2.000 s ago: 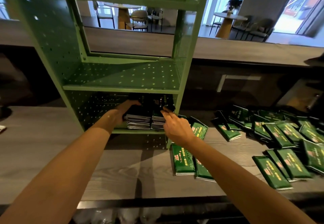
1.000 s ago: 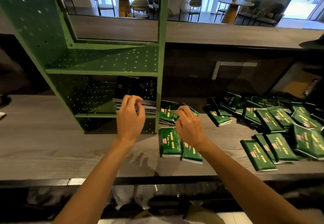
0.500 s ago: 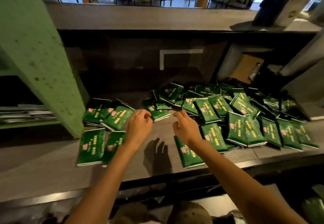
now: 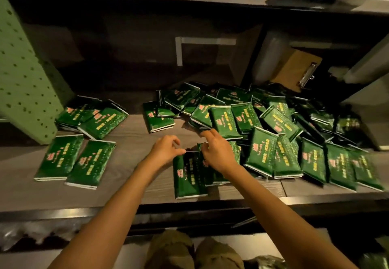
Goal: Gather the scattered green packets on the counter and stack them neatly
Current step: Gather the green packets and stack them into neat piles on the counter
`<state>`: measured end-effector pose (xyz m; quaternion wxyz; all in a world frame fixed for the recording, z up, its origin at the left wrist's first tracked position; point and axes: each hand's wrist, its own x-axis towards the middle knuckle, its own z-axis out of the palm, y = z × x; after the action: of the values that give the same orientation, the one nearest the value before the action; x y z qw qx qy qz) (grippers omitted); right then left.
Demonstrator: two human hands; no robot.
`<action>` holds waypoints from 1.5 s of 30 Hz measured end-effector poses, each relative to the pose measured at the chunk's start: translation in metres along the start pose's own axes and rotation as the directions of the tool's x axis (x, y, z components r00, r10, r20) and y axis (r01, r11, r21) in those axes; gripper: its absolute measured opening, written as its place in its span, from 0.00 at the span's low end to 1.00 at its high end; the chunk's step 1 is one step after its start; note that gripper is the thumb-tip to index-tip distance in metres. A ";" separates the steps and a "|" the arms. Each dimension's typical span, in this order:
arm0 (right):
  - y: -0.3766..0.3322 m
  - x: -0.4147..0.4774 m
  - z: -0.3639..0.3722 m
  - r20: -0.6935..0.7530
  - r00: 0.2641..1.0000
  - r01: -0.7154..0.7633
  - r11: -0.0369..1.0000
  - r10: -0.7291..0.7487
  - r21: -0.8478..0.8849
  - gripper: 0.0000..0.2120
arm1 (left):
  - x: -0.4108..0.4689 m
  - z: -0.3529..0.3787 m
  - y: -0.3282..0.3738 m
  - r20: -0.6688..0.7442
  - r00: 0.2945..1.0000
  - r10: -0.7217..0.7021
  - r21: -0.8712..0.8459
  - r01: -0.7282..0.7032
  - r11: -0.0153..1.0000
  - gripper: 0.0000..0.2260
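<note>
At 6 o'clock, by the front edge of the counter (image 4: pixel 136 184), down on a green packet (image 4: pixel 186 177) w/ both hands. Two sec ago: deep in the green rack (image 4: pixel 25 91), at the stacks in there. One sec ago: out of the rack. Half a sec ago: up over bare wood, holding nothing. Now: holding again.

Pinches the packet's top edge w/ left hand (image 4: pixel 165 151), thumb & first finger tight together. Curls right hand (image 4: pixel 220 155) over the same top edge, fingers bent round it. Maybe a 2nd packet under there too; can't tell, too blurry.

Looks more to the right now. Sees the rack only at 9 o'clock, just its side w/ the little holes. No view of the stacks inside.

For the job: prob. one batch put away & the next batch just starting. Still lots to do. From 12 to 3 o'clock of the hands: big messy pile of green packets (image 4: pixel 261 155), many on top of each other, some tilted. At 9 o'clock, near the rack's foot: small bunch (image 4: pixel 90 161), two flat side by side, more behind them, overlapping. At 11 o'clock: lone packet (image 4: pixel 156 119). Far back at 1 o'clock: clipboard (image 4: pixel 294 68).

Next, prob.: lift this one, line up edges, add close ones from 3 o'clock. Shiny wrap, so likely slippery; better small bunches than one big grab.
</note>
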<state>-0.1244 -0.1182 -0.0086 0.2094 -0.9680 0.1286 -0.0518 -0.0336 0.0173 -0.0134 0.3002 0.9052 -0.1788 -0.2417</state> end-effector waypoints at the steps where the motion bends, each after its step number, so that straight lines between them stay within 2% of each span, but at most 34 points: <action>1: 0.003 0.003 0.004 -0.025 1.000 0.018 1.000 -0.017 0.013 0.16 | 0.004 0.002 -0.003 0.012 1.000 0.016 0.010 -0.016 1.000 0.13; 4: 0.009 0.015 0.015 -0.117 0.992 0.049 0.998 -0.043 0.047 0.16 | 0.016 0.007 -0.017 -0.009 0.997 0.073 0.019 -0.073 0.997 0.06; 9: 0.005 0.037 0.025 -0.218 0.966 0.146 0.989 -0.136 0.029 0.14 | 0.031 0.005 -0.031 -0.043 0.988 0.146 -0.024 -0.148 0.989 0.09; 15: 0.012 0.059 0.033 -0.357 0.920 0.211 0.972 -0.161 0.106 0.11 | 0.045 -0.005 -0.032 -0.203 0.949 0.239 0.025 -0.239 0.971 0.07; 17: 0.018 0.060 0.036 -0.364 0.919 0.207 0.971 -0.151 0.120 0.11 | 0.045 -0.004 -0.032 -0.134 0.950 0.281 0.090 -0.271 0.958 0.07; 21: 0.021 0.060 0.036 -0.335 0.931 0.211 0.963 -0.146 0.165 0.11 | 0.038 -0.004 -0.030 0.092 0.942 0.323 0.068 -0.330 0.942 0.06; 26: 0.021 0.058 0.038 -0.350 0.920 0.217 0.973 -0.176 0.082 0.13 | 0.038 -0.003 -0.032 0.092 0.935 0.342 0.101 -0.350 0.931 0.08; 28: 0.020 0.059 0.037 -0.377 0.912 0.219 0.969 -0.162 0.114 0.12 | 0.040 -0.003 -0.033 0.008 0.936 0.351 0.066 -0.350 0.934 0.08; 30: 0.019 0.060 0.035 -0.379 0.917 0.202 0.962 -0.122 0.181 0.11 | 0.043 -0.005 -0.035 -0.144 0.933 0.329 -0.055 -0.340 0.939 0.09; 33: 0.015 0.062 0.034 -0.271 0.962 0.140 0.880 -0.013 0.454 0.10 | 0.048 -0.007 -0.037 -0.349 0.898 0.266 -0.228 -0.357 0.906 0.10; 35: 0.011 0.060 0.030 -0.091 0.996 0.055 0.757 0.007 0.652 0.13 | 0.051 -0.009 -0.037 -0.485 0.827 0.283 -0.221 -0.430 0.875 0.10; 36: 0.011 0.058 0.028 -0.021 1.000 0.028 0.727 -0.019 0.686 0.12 | 0.052 -0.010 -0.037 -0.556 0.776 0.297 -0.199 -0.471 0.859 0.10; 38: 0.011 0.054 0.025 0.051 0.994 0.038 0.760 -0.093 0.649 0.08 | 0.051 -0.010 -0.035 -0.669 0.681 0.298 -0.197 -0.549 0.813 0.09; 41: 0.014 0.052 0.023 0.138 0.973 0.042 0.736 -0.183 0.676 0.08 | 0.048 -0.007 -0.029 -0.763 0.590 0.264 -0.244 -0.642 0.727 0.09; 43: 0.016 0.052 0.023 0.143 0.975 0.014 0.693 -0.168 0.721 0.07 | 0.045 -0.002 -0.026 -0.776 0.592 0.216 -0.299 -0.648 0.700 0.05; 45: 0.019 0.053 0.018 0.084 0.994 -0.013 0.651 -0.077 0.759 0.07 | 0.043 0.003 -0.024 -0.773 0.614 0.159 -0.333 -0.606 0.722 0.04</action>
<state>-0.0748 -0.1421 -0.0304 0.5999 -0.7956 0.0666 -0.0519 0.0042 0.0142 -0.0448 0.6449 0.7294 -0.1711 0.1509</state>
